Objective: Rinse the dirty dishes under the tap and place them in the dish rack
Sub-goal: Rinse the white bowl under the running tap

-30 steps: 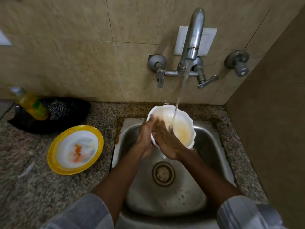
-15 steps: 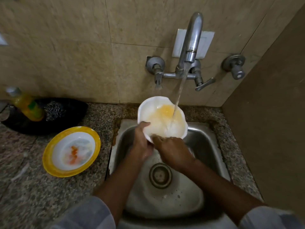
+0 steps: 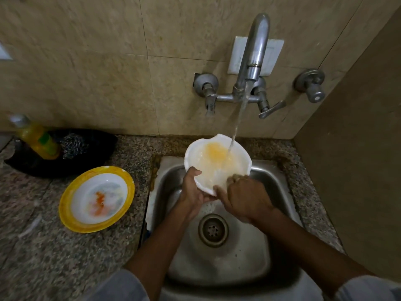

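Beige stone tiles cover the back wall, with a white plate set into it. A plain brown wall stands at right. The speckled granite surface is dimly lit.

**Your arms and sleeves**

You have both forearms bare from the wrist to well up the arm. Your left hand and right hand wear no gloves, and no rings or watch show. Pale grey cloth sleeves, loose and softly blurred, sit bunched high on each arm at the bottom edge.

White bowl — yellow-rimmed plate
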